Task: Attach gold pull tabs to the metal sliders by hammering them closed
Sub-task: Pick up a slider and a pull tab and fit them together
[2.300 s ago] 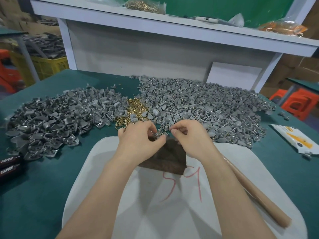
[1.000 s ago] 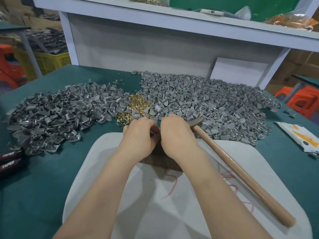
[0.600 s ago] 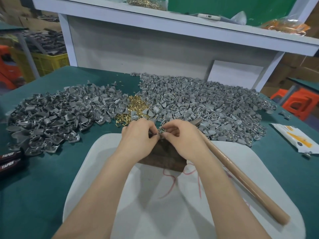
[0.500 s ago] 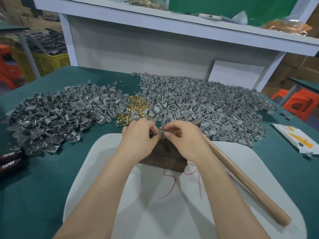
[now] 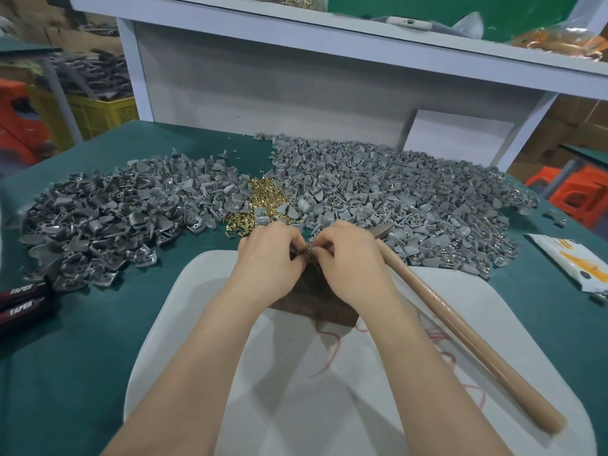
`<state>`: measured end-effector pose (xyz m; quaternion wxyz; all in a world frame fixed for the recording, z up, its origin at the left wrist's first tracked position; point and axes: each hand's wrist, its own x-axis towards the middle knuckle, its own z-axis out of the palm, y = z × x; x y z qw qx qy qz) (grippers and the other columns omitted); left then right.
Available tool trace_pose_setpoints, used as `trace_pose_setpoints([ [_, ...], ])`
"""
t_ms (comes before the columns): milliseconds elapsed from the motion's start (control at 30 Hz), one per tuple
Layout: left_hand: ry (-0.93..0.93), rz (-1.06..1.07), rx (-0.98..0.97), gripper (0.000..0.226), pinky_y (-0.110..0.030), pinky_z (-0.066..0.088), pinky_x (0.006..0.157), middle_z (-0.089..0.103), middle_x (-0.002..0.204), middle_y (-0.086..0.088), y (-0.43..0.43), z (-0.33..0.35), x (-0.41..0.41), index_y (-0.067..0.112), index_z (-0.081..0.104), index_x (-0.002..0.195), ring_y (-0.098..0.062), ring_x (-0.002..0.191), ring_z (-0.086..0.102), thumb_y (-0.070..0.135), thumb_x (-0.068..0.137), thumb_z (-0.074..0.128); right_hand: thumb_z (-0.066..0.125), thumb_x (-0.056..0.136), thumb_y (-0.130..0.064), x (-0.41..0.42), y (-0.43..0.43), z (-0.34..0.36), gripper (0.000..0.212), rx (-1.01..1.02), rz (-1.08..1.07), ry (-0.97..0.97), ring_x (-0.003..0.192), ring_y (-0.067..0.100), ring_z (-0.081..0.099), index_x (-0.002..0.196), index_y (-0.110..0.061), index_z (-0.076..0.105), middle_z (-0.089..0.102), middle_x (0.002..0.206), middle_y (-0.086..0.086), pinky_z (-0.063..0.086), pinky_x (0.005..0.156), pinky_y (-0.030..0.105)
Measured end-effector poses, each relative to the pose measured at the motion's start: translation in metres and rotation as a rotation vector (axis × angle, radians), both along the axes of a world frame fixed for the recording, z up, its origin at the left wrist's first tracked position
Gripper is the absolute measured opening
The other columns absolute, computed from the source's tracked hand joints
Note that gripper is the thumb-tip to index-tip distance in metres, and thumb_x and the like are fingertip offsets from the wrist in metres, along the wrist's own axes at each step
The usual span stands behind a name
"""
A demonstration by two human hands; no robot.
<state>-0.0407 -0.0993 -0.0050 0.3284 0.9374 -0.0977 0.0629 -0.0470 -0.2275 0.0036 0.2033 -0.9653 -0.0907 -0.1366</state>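
Left hand [image 5: 269, 258] and right hand [image 5: 348, 258] together pinching one small metal slider [image 5: 309, 249], slider sitting over the far edge of the dark block [image 5: 316, 301], hammer [image 5: 460, 330] lying just right of the block

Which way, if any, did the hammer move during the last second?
No. The hammer lies where it lay: head against the near edge of the right slider pile, handle slanting across the white board.

"TAPER" stands in white capitals on each of two black packs [image 5: 19, 288] [image 5: 24, 311] at the desk's [image 5: 82, 357] left edge. The red handwriting [image 5: 332, 353] on the white board [image 5: 296, 406] is partly covered by the arms and unreadable. The print on the white packet [image 5: 572, 261] is too small to read.
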Motion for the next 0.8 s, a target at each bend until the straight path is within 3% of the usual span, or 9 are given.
trace_pose_setpoints([
  [333,-0.003,-0.003,-0.008,0.006,-0.043,0.045,0.091,0.063,0.096,0.002,0.000,-0.001,0.000,0.024,0.068,0.082,-0.025,0.100,0.059,0.029,0.086,0.066,0.057,0.091,-0.019,0.002,0.001,0.002,0.014,-0.011,-0.023,0.035,0.103,0.023,0.053,0.099,-0.014,0.067,0.057,0.108,0.004,0.039,0.087,0.031],
  [500,-0.015,0.009,-0.002,0.009,-0.043,0.045,0.091,0.061,0.093,0.005,0.000,0.001,-0.002,0.027,0.063,0.077,-0.023,0.099,0.059,0.027,0.085,0.065,0.058,0.091,-0.019,0.003,-0.006,-0.001,0.014,0.080,0.004,0.088,0.095,0.018,0.058,0.097,-0.019,0.070,0.063,0.102,0.001,0.045,0.082,0.029],
  [567,-0.023,0.009,-0.001,0.013,-0.043,0.045,0.091,0.058,0.089,0.007,0.000,0.001,-0.002,0.028,0.060,0.074,-0.022,0.097,0.060,0.025,0.084,0.066,0.059,0.090,-0.015,0.004,-0.017,0.000,0.015,0.221,-0.007,0.094,0.091,0.013,0.061,0.098,-0.019,0.071,0.067,0.098,-0.002,0.046,0.086,0.025],
  [700,-0.017,0.002,-0.011,0.014,-0.044,0.045,0.091,0.059,0.089,0.006,0.000,0.001,-0.002,0.028,0.059,0.074,-0.022,0.097,0.059,0.025,0.085,0.066,0.063,0.087,-0.013,0.006,-0.057,0.001,0.011,0.484,-0.213,-0.005,0.069,0.010,0.056,0.085,-0.024,0.064,0.059,0.070,-0.010,0.044,0.064,0.017],
  [800,-0.013,-0.003,-0.023,0.012,-0.044,0.046,0.091,0.059,0.090,0.006,0.000,0.001,-0.002,0.027,0.060,0.074,-0.022,0.097,0.060,0.024,0.085,0.067,0.066,0.086,-0.016,0.006,-0.077,-0.005,0.006,0.514,-0.311,-0.005,0.057,0.010,0.051,0.083,-0.021,0.063,0.056,0.062,-0.008,0.035,0.047,0.014],
])
